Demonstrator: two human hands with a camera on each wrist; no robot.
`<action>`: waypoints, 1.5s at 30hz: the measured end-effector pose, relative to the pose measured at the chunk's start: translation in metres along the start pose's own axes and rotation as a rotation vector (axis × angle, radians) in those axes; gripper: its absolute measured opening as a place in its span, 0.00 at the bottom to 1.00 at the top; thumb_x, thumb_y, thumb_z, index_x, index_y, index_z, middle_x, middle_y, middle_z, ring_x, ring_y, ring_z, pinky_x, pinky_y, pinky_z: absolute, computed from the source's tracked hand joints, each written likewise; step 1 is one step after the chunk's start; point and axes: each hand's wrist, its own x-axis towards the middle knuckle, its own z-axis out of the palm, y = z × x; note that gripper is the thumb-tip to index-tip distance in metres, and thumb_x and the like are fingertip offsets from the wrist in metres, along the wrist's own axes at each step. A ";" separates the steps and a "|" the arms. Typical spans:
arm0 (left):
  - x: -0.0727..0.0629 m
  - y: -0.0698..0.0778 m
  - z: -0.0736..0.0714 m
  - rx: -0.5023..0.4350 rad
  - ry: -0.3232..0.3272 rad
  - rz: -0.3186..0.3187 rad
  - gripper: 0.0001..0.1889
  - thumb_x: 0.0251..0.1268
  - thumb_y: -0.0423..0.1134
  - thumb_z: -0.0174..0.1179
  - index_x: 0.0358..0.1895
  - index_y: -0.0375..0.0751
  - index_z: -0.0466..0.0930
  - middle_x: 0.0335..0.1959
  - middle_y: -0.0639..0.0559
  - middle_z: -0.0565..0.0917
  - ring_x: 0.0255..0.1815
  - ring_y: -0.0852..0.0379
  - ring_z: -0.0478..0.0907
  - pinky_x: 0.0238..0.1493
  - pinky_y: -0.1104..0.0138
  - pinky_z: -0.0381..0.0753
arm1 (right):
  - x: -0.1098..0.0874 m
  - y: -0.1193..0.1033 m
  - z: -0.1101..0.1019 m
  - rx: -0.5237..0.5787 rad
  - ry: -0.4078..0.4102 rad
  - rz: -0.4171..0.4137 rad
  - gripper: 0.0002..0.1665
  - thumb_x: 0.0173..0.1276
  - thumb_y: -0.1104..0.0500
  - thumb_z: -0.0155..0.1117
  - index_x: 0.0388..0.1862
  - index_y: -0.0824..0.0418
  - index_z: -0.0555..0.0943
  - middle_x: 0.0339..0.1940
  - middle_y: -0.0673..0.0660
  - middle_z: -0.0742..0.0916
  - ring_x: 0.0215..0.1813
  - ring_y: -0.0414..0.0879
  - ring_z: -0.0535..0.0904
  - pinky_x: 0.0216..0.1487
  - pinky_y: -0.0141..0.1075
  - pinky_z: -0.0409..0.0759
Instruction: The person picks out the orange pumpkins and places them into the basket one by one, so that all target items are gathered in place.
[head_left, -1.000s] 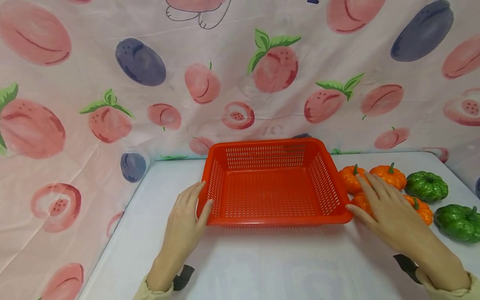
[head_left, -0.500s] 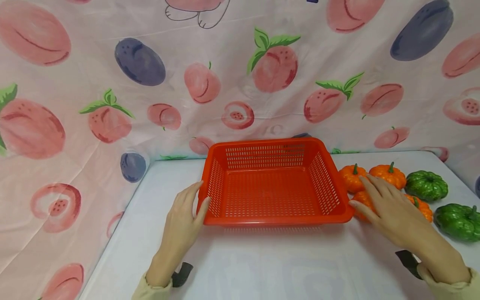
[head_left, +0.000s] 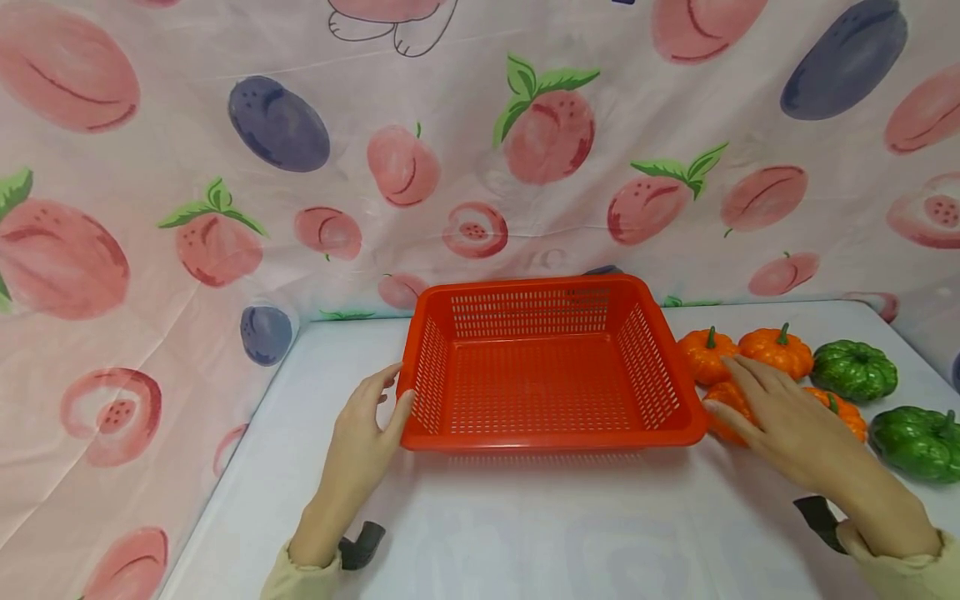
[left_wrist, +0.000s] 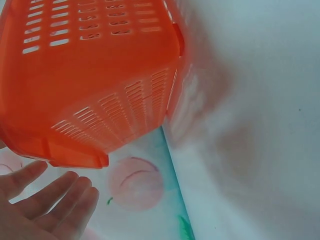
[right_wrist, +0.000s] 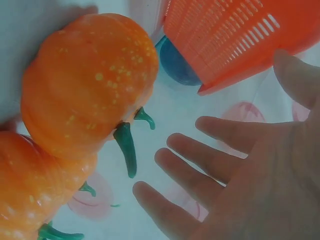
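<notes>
A red plastic basket (head_left: 536,440) with slotted walls stands on the white table, and nothing lies in it. My left hand (head_left: 360,437) is at its left side, fingers loosely extended and holding nothing. In the left wrist view, those fingers (left_wrist: 62,200) lie close to the basket's rim; whether they touch it I cannot tell. My right hand (head_left: 787,425) hovers by the right front corner, above several orange pumpkins (head_left: 776,352). Its fingers (right_wrist: 205,152) are spread and straight in the right wrist view, apart from the nearest pumpkin (right_wrist: 90,85).
Two green pumpkins (head_left: 853,372) sit at the far right, beyond the orange ones. Behind the table (head_left: 540,533) hangs a pale cloth (head_left: 480,167) printed with peaches, which also runs along the left side.
My left hand has drawn slightly left, away from the basket's rim. My right hand has shifted a little right, off the corner. The basket has stayed put.
</notes>
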 end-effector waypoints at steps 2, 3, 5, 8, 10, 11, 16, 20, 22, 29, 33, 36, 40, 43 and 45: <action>0.001 -0.001 0.000 -0.027 -0.004 -0.001 0.24 0.72 0.47 0.59 0.67 0.43 0.72 0.60 0.46 0.80 0.57 0.48 0.78 0.57 0.51 0.79 | 0.000 0.002 0.001 -0.002 0.001 -0.004 0.48 0.77 0.36 0.49 0.77 0.72 0.56 0.74 0.75 0.61 0.72 0.74 0.56 0.63 0.71 0.56; 0.001 -0.002 0.000 -0.040 -0.005 0.000 0.24 0.72 0.46 0.59 0.67 0.42 0.72 0.60 0.47 0.80 0.58 0.49 0.77 0.57 0.52 0.80 | 0.001 0.002 0.001 -0.002 0.001 -0.006 0.48 0.76 0.36 0.49 0.76 0.72 0.56 0.74 0.75 0.62 0.72 0.74 0.56 0.63 0.71 0.57; 0.002 -0.003 0.001 -0.066 -0.008 0.003 0.24 0.72 0.45 0.59 0.67 0.42 0.72 0.60 0.48 0.80 0.59 0.50 0.77 0.57 0.53 0.80 | 0.001 0.004 0.003 -0.003 -0.001 -0.008 0.48 0.76 0.36 0.50 0.76 0.72 0.56 0.74 0.75 0.62 0.72 0.74 0.56 0.63 0.71 0.57; 0.003 -0.005 0.002 -0.105 -0.019 -0.004 0.23 0.72 0.43 0.60 0.67 0.42 0.72 0.60 0.49 0.80 0.58 0.52 0.78 0.56 0.55 0.81 | 0.002 0.007 0.004 -0.022 -0.001 -0.013 0.50 0.74 0.35 0.52 0.75 0.73 0.57 0.73 0.75 0.62 0.71 0.74 0.57 0.63 0.71 0.58; 0.004 -0.006 0.003 -0.132 -0.027 -0.011 0.23 0.71 0.42 0.61 0.67 0.41 0.72 0.60 0.49 0.80 0.58 0.53 0.78 0.55 0.55 0.82 | 0.002 0.009 0.006 -0.031 -0.002 -0.016 0.50 0.73 0.35 0.53 0.75 0.73 0.58 0.73 0.75 0.62 0.70 0.74 0.57 0.62 0.72 0.58; 0.004 -0.006 0.003 -0.146 -0.029 -0.015 0.23 0.71 0.41 0.61 0.66 0.41 0.72 0.60 0.49 0.80 0.58 0.53 0.78 0.55 0.55 0.82 | 0.003 0.009 0.006 -0.034 0.000 -0.017 0.51 0.73 0.35 0.54 0.75 0.73 0.58 0.73 0.75 0.63 0.70 0.74 0.57 0.62 0.72 0.59; 0.005 -0.009 0.003 -0.205 -0.041 -0.033 0.23 0.70 0.40 0.62 0.66 0.41 0.73 0.58 0.49 0.81 0.57 0.52 0.79 0.54 0.53 0.82 | 0.004 0.013 0.008 -0.044 -0.002 -0.004 0.52 0.71 0.33 0.55 0.74 0.73 0.60 0.72 0.76 0.63 0.70 0.75 0.57 0.61 0.73 0.59; 0.006 -0.010 0.004 -0.223 -0.056 -0.068 0.23 0.71 0.42 0.61 0.66 0.43 0.72 0.58 0.48 0.81 0.57 0.50 0.80 0.54 0.51 0.82 | 0.006 0.015 0.010 -0.062 -0.005 0.010 0.52 0.70 0.32 0.56 0.73 0.72 0.62 0.71 0.77 0.64 0.69 0.75 0.58 0.60 0.74 0.60; 0.007 -0.011 0.004 -0.229 -0.060 -0.086 0.23 0.71 0.43 0.61 0.66 0.43 0.72 0.58 0.47 0.82 0.56 0.49 0.80 0.54 0.51 0.82 | 0.007 0.017 0.010 -0.067 -0.006 0.014 0.51 0.70 0.32 0.56 0.72 0.72 0.63 0.71 0.77 0.64 0.68 0.76 0.59 0.59 0.75 0.60; 0.009 -0.014 0.005 -0.250 -0.074 -0.127 0.23 0.71 0.43 0.61 0.67 0.46 0.72 0.58 0.46 0.82 0.57 0.48 0.81 0.54 0.52 0.82 | 0.009 0.023 0.013 -0.080 -0.002 0.018 0.49 0.69 0.34 0.60 0.69 0.72 0.66 0.68 0.79 0.66 0.66 0.76 0.60 0.58 0.75 0.62; 0.009 -0.016 0.006 -0.273 -0.086 -0.145 0.24 0.71 0.43 0.61 0.67 0.45 0.71 0.59 0.44 0.82 0.58 0.47 0.81 0.56 0.51 0.81 | 0.010 0.026 0.014 -0.086 -0.009 0.019 0.46 0.68 0.37 0.63 0.67 0.73 0.67 0.65 0.79 0.69 0.64 0.76 0.62 0.58 0.74 0.64; 0.010 -0.016 0.006 -0.291 -0.100 -0.167 0.24 0.71 0.43 0.61 0.67 0.46 0.71 0.59 0.44 0.81 0.59 0.47 0.80 0.57 0.51 0.81 | 0.010 0.028 0.015 -0.086 -0.025 0.024 0.46 0.68 0.38 0.65 0.66 0.74 0.67 0.63 0.80 0.70 0.62 0.76 0.64 0.57 0.73 0.65; 0.010 -0.017 0.007 -0.324 -0.112 -0.196 0.24 0.71 0.44 0.61 0.68 0.47 0.70 0.59 0.43 0.81 0.58 0.48 0.80 0.56 0.52 0.81 | 0.011 0.030 0.015 -0.076 -0.045 0.040 0.47 0.67 0.37 0.65 0.66 0.75 0.68 0.63 0.79 0.70 0.62 0.76 0.65 0.55 0.73 0.67; 0.010 -0.017 0.008 -0.356 -0.118 -0.212 0.24 0.71 0.44 0.61 0.68 0.49 0.70 0.58 0.43 0.82 0.56 0.48 0.81 0.55 0.53 0.82 | 0.011 0.031 0.015 -0.066 -0.049 0.046 0.47 0.67 0.37 0.65 0.65 0.75 0.68 0.62 0.79 0.71 0.62 0.77 0.65 0.53 0.74 0.67; 0.010 -0.018 0.009 -0.375 -0.123 -0.219 0.24 0.72 0.43 0.61 0.68 0.49 0.70 0.56 0.42 0.82 0.56 0.47 0.82 0.54 0.53 0.82 | 0.012 0.031 0.016 -0.060 -0.046 0.043 0.46 0.67 0.38 0.65 0.64 0.75 0.69 0.62 0.79 0.71 0.62 0.77 0.65 0.53 0.74 0.67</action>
